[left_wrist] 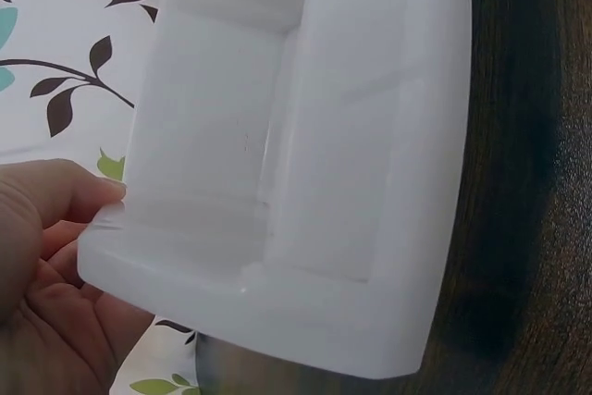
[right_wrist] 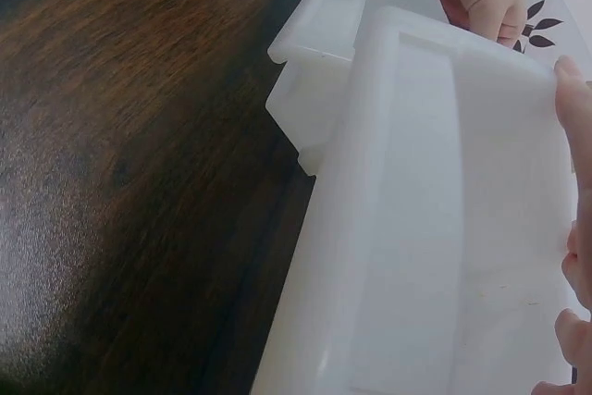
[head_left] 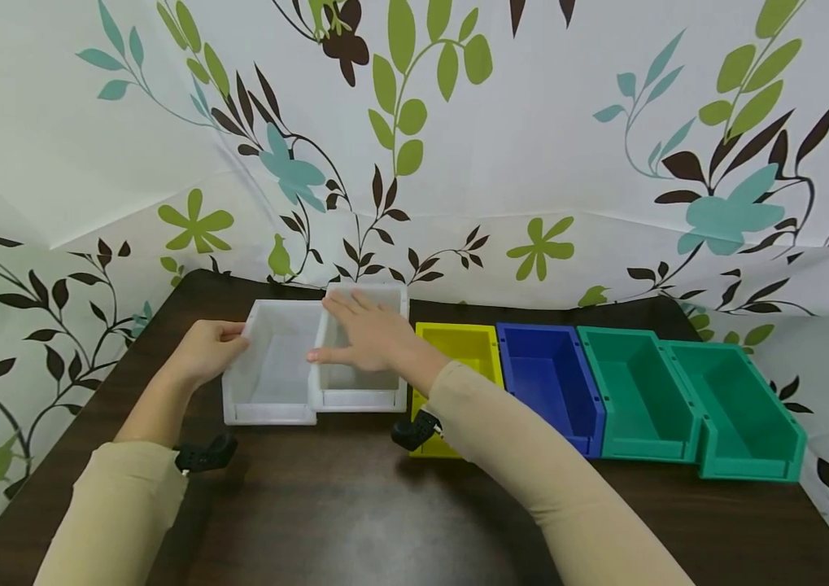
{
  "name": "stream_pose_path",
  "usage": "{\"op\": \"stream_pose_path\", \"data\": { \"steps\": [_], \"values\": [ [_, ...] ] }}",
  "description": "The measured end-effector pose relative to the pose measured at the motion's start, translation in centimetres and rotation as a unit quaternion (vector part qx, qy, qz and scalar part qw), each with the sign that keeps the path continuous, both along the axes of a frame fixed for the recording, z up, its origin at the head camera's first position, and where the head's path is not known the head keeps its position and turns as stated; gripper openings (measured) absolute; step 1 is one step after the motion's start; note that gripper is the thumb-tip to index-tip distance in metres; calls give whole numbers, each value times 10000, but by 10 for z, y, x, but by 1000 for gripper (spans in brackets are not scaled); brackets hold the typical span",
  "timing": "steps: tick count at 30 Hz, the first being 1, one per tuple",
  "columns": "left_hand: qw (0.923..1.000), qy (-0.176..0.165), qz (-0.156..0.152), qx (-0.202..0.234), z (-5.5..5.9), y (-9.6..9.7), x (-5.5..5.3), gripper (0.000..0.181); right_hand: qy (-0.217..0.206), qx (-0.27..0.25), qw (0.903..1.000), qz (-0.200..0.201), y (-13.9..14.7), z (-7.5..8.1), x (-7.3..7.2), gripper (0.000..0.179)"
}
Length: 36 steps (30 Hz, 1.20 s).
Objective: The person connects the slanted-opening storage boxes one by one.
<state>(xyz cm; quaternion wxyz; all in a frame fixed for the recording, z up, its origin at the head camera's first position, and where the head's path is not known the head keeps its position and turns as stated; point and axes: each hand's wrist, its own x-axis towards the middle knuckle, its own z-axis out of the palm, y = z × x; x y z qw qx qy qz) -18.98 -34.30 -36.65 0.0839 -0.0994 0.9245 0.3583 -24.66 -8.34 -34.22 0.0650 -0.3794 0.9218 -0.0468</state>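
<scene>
Two white plastic bins stand side by side on the dark table. My left hand (head_left: 209,350) pinches the outer left rim of the left white bin (head_left: 282,350), thumb and index finger at its edge. In the left wrist view that bin (left_wrist: 342,164) fills most of the picture. Spread across the right white bin (head_left: 359,399) is my right hand (head_left: 370,330), its fingers mostly straight. Its thumb touches the left wall, and the other fingers reach toward the back. In the right wrist view the right bin's (right_wrist: 416,182) left edge overlaps the left bin (right_wrist: 324,20).
To the right, a yellow bin (head_left: 458,338), a blue bin (head_left: 546,382) and two green bins stand in a row, the outer green bin (head_left: 743,407) slightly forward. Behind the table (head_left: 348,505) hangs a leaf-patterned cloth (head_left: 495,163). My right forearm crosses before the yellow bin.
</scene>
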Motion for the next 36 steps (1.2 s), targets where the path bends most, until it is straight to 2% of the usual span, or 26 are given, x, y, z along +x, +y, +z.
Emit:
{"op": "stream_pose_path", "data": {
  "steps": [5,16,26,31,36],
  "values": [
    [9998,-91,41,156,-2,-4,0,50,19,-16,10000,-3,-2,-2,-1,97],
    [9987,66,46,502,-6,-9,1,50,-131,-15,9999,-40,-1,-7,-2,97],
    [9979,84,15,639,-4,-11,1,52,-333,-220,9992,-81,-4,-9,-5,99],
    [9982,53,54,595,-4,-9,2,51,-686,-487,9964,-101,-4,-20,-3,100],
    [9984,-5,51,562,-5,-7,5,52,-795,-543,9952,-171,-2,-30,-1,99]
  ]
}}
